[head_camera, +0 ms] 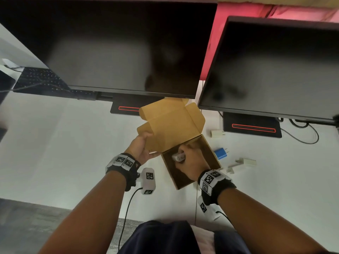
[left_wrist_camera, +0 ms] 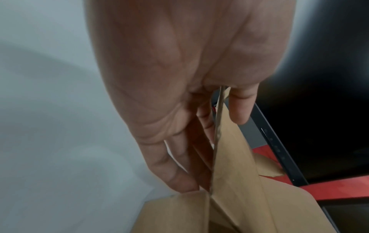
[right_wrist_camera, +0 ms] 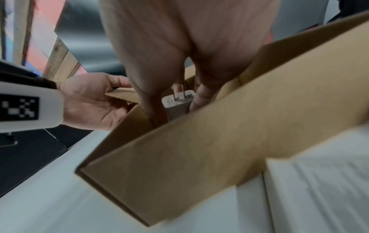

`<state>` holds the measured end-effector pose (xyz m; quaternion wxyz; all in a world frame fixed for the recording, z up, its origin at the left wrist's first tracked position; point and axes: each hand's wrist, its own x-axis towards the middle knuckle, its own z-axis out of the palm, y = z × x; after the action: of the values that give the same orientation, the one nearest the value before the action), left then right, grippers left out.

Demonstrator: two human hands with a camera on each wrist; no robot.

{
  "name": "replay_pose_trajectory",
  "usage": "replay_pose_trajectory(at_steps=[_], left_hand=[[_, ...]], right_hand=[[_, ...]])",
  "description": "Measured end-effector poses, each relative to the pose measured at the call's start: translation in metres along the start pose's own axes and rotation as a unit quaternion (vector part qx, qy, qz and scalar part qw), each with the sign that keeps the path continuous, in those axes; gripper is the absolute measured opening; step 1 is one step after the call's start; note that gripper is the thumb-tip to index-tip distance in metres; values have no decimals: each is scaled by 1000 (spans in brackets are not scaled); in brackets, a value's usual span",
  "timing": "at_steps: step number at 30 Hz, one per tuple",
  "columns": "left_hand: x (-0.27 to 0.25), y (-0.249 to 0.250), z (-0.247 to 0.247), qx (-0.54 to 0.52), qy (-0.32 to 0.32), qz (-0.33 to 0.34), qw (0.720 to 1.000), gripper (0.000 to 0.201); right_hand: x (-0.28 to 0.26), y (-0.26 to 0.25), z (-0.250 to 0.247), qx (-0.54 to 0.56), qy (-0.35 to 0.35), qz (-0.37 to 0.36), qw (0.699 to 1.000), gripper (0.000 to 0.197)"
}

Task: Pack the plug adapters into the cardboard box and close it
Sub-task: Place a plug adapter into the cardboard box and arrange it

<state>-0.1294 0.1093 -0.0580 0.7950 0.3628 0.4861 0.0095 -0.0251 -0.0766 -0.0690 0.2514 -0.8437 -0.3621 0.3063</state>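
An open cardboard box (head_camera: 213, 158) stands on the white desk, its lid (head_camera: 170, 123) tilted up and back. My left hand (head_camera: 142, 148) grips the lid's left flap, thumb on one side and fingers (left_wrist_camera: 175, 173) on the other of the cardboard flap (left_wrist_camera: 229, 157). My right hand (head_camera: 190, 162) is down inside the box and holds a white plug adapter (head_camera: 177, 157); in the right wrist view the white adapter (right_wrist_camera: 178, 104) shows its prongs upward between my fingers (right_wrist_camera: 201, 97). A blue adapter (head_camera: 221, 153) and several white adapters (head_camera: 245, 162) lie right of the box.
Two dark monitors (head_camera: 117, 44) (head_camera: 275, 70) stand just behind the box, their bases (head_camera: 252, 125) on the desk. Another white adapter (head_camera: 217, 133) lies by the right base. A keyboard (head_camera: 42, 79) sits far left. Cables (head_camera: 304, 136) trail at the right.
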Motion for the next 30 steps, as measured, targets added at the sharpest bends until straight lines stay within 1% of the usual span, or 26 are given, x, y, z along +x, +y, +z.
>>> replay_pose_trajectory(at_steps=[6,9,11,13,18,22,26,30], left_hand=[[-3,-12,-7,-12,19,-8,1000,45],[-5,-16,-16,2,12,-15,1000,47],[-6,-15,-20,19,6,-22,1000,54],[-5,-13,-20,29,3,-31,999,59],[-9,-5,-11,14,-4,-36,999,67],[-11,-7,-14,7,-12,-25,1000,60],[-8,-10,-21,12,-16,-17,1000,63],[-11,-5,-24,30,-17,-4,999,47]], right_hand=[[-15,3,0,1,-43,-2,999,42],[-21,5,3,3,-58,-5,998,34],[-23,5,7,-14,-43,-19,999,27],[-23,4,10,-29,-24,-28,999,24],[-17,-1,18,-53,-15,-42,998,30],[-15,-5,21,-53,-36,-40,997,39],[-18,-5,23,-54,-59,-42,996,42],[-19,-5,21,-30,-76,-33,996,45]])
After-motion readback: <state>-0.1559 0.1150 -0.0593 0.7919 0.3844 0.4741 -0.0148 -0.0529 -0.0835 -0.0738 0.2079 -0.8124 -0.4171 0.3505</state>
